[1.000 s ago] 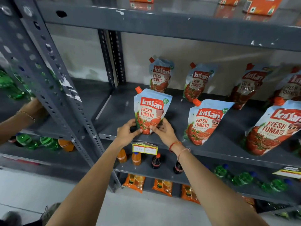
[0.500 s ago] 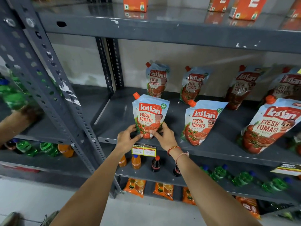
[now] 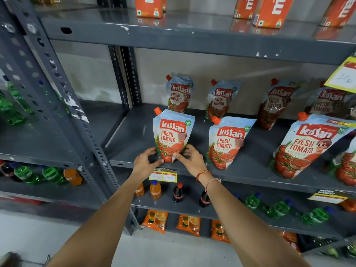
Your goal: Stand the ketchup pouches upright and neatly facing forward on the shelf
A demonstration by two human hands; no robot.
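A light-blue and red ketchup pouch (image 3: 172,132) with an orange cap stands upright at the front left of the grey shelf (image 3: 134,135), label facing me. My left hand (image 3: 144,162) and my right hand (image 3: 192,160) grip its bottom corners from either side. Another pouch (image 3: 228,141) stands to its right, and a third pouch (image 3: 306,145) leans at the far right front. Behind them a back row of pouches (image 3: 180,94) leans against the wall.
Orange juice cartons (image 3: 150,6) stand on the shelf above. A yellow price tag (image 3: 162,176) hangs on the shelf edge below my hands. Small soda bottles (image 3: 156,190) and green bottles (image 3: 279,209) fill the lower shelf. A perforated upright post (image 3: 63,105) rises at left.
Both hands stay on the front-left pouch's base, and the pouch stands a little straighter. The other person's hand seen at the far left earlier is out of view.
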